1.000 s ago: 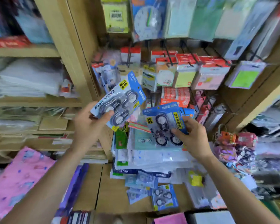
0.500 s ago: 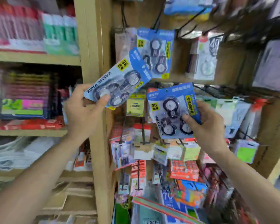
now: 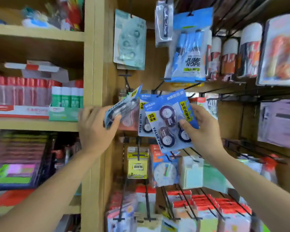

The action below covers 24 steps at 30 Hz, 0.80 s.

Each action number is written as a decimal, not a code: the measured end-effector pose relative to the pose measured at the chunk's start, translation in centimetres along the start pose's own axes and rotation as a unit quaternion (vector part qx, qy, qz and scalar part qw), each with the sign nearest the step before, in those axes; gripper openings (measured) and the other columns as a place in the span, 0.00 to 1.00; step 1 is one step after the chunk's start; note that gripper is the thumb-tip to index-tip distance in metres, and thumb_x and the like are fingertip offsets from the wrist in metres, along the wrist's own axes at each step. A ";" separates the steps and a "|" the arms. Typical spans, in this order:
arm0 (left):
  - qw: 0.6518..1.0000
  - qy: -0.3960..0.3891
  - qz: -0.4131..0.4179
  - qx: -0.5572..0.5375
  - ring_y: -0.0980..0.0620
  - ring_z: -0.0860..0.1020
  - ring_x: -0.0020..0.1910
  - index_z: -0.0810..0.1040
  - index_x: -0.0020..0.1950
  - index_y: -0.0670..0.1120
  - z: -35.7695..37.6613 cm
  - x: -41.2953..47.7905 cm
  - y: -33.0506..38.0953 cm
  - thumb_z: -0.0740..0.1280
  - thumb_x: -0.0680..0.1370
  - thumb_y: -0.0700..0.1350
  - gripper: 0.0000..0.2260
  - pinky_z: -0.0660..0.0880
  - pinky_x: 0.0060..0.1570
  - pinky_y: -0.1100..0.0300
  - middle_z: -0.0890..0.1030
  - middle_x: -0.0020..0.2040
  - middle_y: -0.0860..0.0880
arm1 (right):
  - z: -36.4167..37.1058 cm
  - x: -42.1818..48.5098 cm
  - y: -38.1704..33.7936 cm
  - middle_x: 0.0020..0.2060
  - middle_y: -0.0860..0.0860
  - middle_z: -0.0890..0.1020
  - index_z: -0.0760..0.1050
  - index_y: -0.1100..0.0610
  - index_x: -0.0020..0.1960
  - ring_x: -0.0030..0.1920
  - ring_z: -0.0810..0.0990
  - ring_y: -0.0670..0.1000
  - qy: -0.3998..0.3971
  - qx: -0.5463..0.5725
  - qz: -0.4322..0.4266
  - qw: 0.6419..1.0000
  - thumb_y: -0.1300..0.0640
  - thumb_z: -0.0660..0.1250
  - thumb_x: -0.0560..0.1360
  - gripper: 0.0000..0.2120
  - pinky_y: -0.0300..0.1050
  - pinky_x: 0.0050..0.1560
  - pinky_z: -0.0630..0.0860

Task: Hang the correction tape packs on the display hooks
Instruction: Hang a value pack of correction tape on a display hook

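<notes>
My left hand (image 3: 95, 128) grips a blue correction tape pack (image 3: 122, 106), tilted and seen nearly edge-on, its top corner near a black display hook (image 3: 126, 77). My right hand (image 3: 202, 128) pinches a second blue value pack (image 3: 167, 121) by its right edge, its face with three tape rolls toward me. Behind and between the two, a third identical pack (image 3: 143, 114) hangs from a hook on the wooden back panel. The hook that holds it is mostly hidden by the packs.
A jump rope bag (image 3: 187, 52) and a pale tape pack (image 3: 129, 41) hang above. Sticky notes (image 3: 137, 164), a clock card (image 3: 165, 171) and red-topped packs (image 3: 182, 206) hang below. A wooden upright (image 3: 95, 64) with stocked shelves stands left; black wire hooks (image 3: 241, 96) jut out at right.
The view has tilted further up the display. Both hands have brought their packs closer together in front of the hanging pack; the left pack has turned more edge-on.
</notes>
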<state>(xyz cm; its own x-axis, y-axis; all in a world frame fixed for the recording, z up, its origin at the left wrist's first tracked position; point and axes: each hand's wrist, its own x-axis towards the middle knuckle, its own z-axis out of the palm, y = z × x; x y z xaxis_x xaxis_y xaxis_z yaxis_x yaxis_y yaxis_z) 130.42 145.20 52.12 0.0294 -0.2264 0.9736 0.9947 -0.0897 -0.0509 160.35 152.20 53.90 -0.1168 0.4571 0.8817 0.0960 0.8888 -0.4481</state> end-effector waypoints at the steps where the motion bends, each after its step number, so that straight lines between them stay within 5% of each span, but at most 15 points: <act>1: 1.000 0.002 0.019 0.007 0.41 0.75 0.43 0.81 0.53 0.43 0.1 -0.2 -0.1 0.73 0.77 0.47 0.09 0.74 0.44 0.46 0.83 0.42 0.44 | 0.3 0.7 0.3 0.52 0.42 0.84 0.75 0.52 0.65 0.53 0.83 0.42 0.004 0.006 -0.004 1.000 0.61 0.71 0.76 0.18 0.47 0.54 0.80; 4: 0.999 0.001 0.044 0.020 0.41 0.76 0.41 0.81 0.53 0.41 -0.1 -0.6 -0.3 0.73 0.78 0.47 0.11 0.73 0.42 0.47 0.83 0.42 0.44 | 1.4 2.3 1.3 0.53 0.45 0.85 0.74 0.53 0.65 0.54 0.84 0.46 0.029 0.030 -0.009 0.999 0.62 0.71 0.76 0.18 0.50 0.55 0.80; 11: 0.998 0.001 0.059 0.038 0.40 0.76 0.39 0.81 0.53 0.39 0.1 -0.5 -0.1 0.72 0.79 0.47 0.11 0.72 0.42 0.46 0.82 0.41 0.43 | 3.7 3.2 3.1 0.51 0.44 0.83 0.74 0.55 0.64 0.50 0.82 0.41 0.053 0.045 0.003 0.998 0.60 0.70 0.78 0.15 0.37 0.49 0.78; 20: 0.997 0.016 0.063 0.040 0.43 0.74 0.41 0.81 0.52 0.37 0.3 -0.6 -0.2 0.72 0.79 0.47 0.13 0.71 0.43 0.49 0.82 0.41 0.42 | 6.4 2.2 5.3 0.50 0.47 0.84 0.76 0.53 0.61 0.50 0.83 0.46 0.047 0.076 0.100 0.991 0.55 0.69 0.79 0.12 0.54 0.55 0.80; 24: 0.997 0.014 0.065 0.038 0.43 0.74 0.42 0.81 0.53 0.38 0.3 -0.5 -0.2 0.73 0.79 0.47 0.13 0.71 0.43 0.49 0.82 0.42 0.42 | 7.0 2.7 5.0 0.51 0.42 0.79 0.71 0.48 0.61 0.50 0.78 0.37 0.069 0.009 0.083 0.994 0.56 0.69 0.79 0.13 0.48 0.54 0.78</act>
<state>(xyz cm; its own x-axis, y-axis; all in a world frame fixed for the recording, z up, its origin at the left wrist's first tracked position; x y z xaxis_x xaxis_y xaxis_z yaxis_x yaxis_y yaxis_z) 130.20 145.59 51.66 0.1570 -0.2590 0.9530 0.9873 0.0166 -0.1581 153.64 158.11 52.96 0.0350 0.5895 0.8070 0.0849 0.8028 -0.5902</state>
